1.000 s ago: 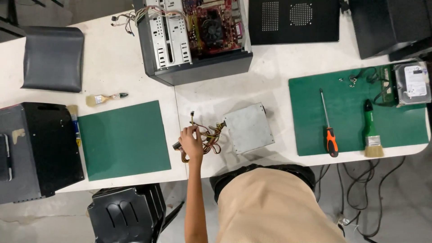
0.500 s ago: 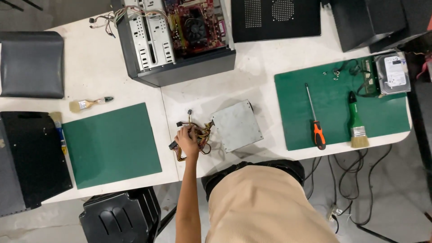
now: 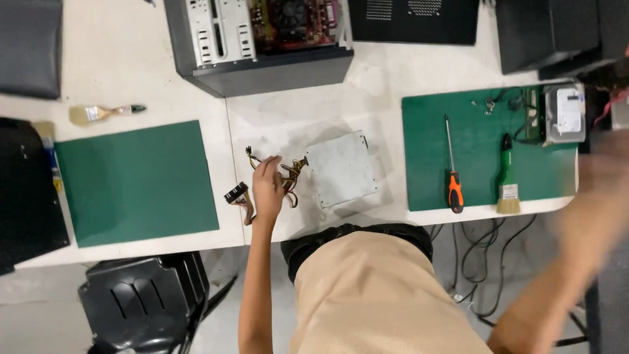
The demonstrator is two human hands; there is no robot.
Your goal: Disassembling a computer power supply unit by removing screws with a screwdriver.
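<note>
Paintbrush (image 3: pixel 105 113), green mat (image 3: pixel 136 182): well left of left hand (image 3: pixel 267 189). Left hand: clenched on cable bundle (image 3: pixel 288 178), just beside grey power supply (image 3: pixel 342 168) on counter (image 3: pixel 288 118); gather all leads, lift clear. Right hand (image 3: pixel 606 170): blurred, grip cannot be told.

Left hand (image 3: pixel 267 187) rests on the cable bundle (image 3: pixel 288 177) beside the grey power supply (image 3: pixel 342 168); right arm (image 3: pixel 576 249) blurred

Open computer case (image 3: pixel 262 46), two green mats (image 3: pixel 134 180), screwdriver (image 3: pixel 452 167), two brushes (image 3: pixel 506 172)
</note>
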